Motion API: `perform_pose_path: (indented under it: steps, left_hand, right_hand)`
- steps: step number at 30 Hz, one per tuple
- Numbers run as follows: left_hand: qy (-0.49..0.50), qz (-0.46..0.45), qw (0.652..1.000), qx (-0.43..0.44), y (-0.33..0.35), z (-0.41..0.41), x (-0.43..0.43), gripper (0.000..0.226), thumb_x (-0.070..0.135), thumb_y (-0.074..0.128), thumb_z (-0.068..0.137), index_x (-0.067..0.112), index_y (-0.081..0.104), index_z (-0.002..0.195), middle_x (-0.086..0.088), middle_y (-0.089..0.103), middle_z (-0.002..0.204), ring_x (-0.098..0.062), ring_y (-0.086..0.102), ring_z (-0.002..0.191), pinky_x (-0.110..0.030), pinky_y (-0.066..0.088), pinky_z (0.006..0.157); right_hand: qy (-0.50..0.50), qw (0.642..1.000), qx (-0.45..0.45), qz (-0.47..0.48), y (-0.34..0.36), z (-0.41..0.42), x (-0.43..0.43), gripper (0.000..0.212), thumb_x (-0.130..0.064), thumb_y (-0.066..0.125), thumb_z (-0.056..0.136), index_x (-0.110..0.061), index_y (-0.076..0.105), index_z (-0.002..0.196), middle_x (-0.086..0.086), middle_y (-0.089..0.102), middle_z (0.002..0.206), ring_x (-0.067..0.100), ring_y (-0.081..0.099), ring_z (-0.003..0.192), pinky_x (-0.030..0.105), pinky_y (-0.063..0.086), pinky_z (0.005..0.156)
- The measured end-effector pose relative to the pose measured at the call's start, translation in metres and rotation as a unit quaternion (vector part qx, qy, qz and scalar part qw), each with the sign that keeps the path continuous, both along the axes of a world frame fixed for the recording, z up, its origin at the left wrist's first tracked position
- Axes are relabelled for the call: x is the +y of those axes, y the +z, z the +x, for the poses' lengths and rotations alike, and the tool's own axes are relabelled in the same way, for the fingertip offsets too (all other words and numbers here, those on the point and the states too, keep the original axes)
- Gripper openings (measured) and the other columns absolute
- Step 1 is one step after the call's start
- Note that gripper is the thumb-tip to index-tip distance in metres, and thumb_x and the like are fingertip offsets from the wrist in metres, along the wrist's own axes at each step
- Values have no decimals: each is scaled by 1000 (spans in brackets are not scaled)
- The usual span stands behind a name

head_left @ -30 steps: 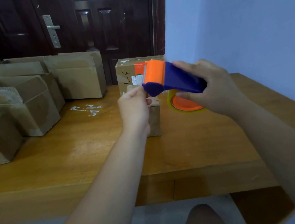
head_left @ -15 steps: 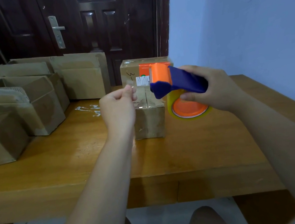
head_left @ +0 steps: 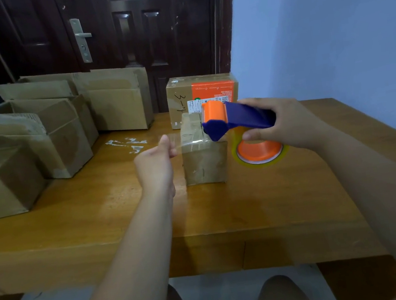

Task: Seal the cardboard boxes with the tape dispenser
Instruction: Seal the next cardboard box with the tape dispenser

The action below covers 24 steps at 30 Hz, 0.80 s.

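Right hand (head_left: 287, 122) was held up over the table (head_left: 288, 200), fingers and thumb wrapped round the blue handle of the tape dispenser (head_left: 236, 119). Its orange roller end pointed left and the tape roll (head_left: 261, 153) hung below the hand. The dispenser nose sat just above the top right edge of the small cardboard box (head_left: 203, 161), which stood mid-table; contact couldn't be told. Left hand (head_left: 154, 164) was raised just left of that box, forearm coming in from lower left, thumb and curled fingers pinching the free end of a clear tape strip (head_left: 188, 142). The strip ran stretched from the pinch over the box top to the dispenser. A taped box with orange label (head_left: 212, 89) stood right behind the small one. Several open boxes (head_left: 63, 143) were clustered at the table's left, well apart from both hands. A dark door (head_left: 139, 31) stood behind.
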<state>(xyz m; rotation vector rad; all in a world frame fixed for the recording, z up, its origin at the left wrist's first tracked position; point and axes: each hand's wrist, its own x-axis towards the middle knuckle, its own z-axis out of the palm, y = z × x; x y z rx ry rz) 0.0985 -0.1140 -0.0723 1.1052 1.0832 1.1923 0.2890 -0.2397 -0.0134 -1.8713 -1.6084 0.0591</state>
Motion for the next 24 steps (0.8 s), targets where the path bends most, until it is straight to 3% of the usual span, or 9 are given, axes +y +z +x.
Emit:
perform_pose_path:
  steps: [4,6,11,17,24]
  left_hand:
    - [20,32,997,60,-6,3,11,35,38,53,94,23,64,65,10,63,73,-3,51,75,-20,29,61]
    - [10,48,995,83,-7,5,14,35,39,53,94,23,64,65,9,62,71,-4,52,74,-19,27,57]
    - [3,51,992,115,-6,8,20,38,38,56,92,19,62,61,4,62,66,-7,51,68,-21,29,55]
    - [3,104,971,216,-7,5,23,41,41,53,93,20,63,60,3,61,64,-12,54,67,-25,36,58]
    - [-18,115,957,267,-7,2,27,40,38,52,93,19,65,61,1,62,67,-13,54,69,-29,43,65]
  right_hand:
    - [0,1000,21,18,1,4,2,85,-61,66,62,-30,47,138,-8,57,129,11,56,110,16,44,82]
    - [-5,1000,25,17,-1,7,0,83,-61,65,62,-32,47,137,-8,57,127,11,56,110,14,43,80]
    - [-13,998,53,13,-9,12,-5,79,-61,66,60,-38,49,133,-13,58,122,8,56,107,8,41,75]
    - [-4,997,77,11,-21,16,-5,80,-62,65,61,-34,50,134,-11,59,126,9,56,111,21,46,84]
    - [10,994,111,7,-35,22,1,73,-60,67,63,-43,50,131,-16,60,123,3,56,108,12,44,77]
